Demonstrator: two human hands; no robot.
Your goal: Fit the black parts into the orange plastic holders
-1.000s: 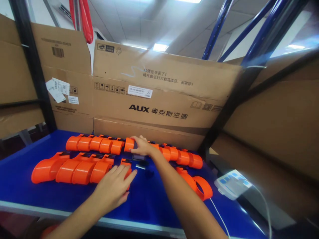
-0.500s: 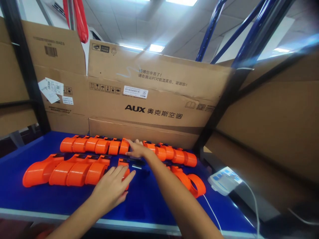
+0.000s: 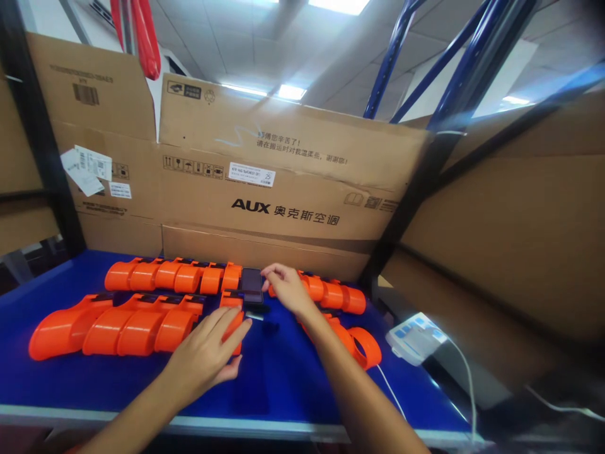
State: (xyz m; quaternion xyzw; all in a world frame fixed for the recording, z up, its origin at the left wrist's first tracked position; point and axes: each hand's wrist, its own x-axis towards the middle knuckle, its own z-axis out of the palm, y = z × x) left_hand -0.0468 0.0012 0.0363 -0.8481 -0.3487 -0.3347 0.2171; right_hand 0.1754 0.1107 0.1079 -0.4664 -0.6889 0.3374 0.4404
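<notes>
My left hand rests at the near side of an orange ring-shaped piece with a dark clip on top. Its fingers are stretched and apart, touching or just over that piece. Farther back, my right hand has its fingers loosely bent and parted, with nothing visible in them. It hovers by the right edge of a dark, flat, phone-like rectangle and covers part of the right back row of orange rings. A small silvery strip lies in front of the rectangle.
More orange rings stand in a left back row and a left front row. A tipped ring lies at right, near a white power strip with a cable. Cardboard walls the back of the blue table.
My right hand has moved right, from the end of the left back row, uncovering the dark rectangle. My left hand stays by the same ring. The view has shifted slightly.
</notes>
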